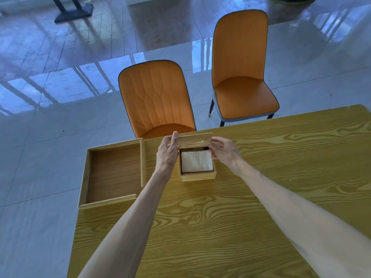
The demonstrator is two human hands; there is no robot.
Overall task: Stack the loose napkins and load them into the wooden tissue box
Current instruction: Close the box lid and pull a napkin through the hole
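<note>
A small wooden tissue box [197, 175] stands on the yellow wood-grain table [220, 217], near its far edge. A stack of white napkins [196, 162] lies inside the box and fills it. The box's wooden lid [194, 140], with a slot cut in it, is tilted up over the far side of the box. My left hand [167, 152] grips the lid's left end. My right hand [222, 150] grips the lid's right end. Both hands sit beside the box's top rim.
A shallow wooden tray [113, 171] with nothing in it lies at the table's left edge, overhanging it. Two orange chairs [156, 101] [241, 73] stand beyond the far edge of the table. Shiny tiled floor surrounds the table.
</note>
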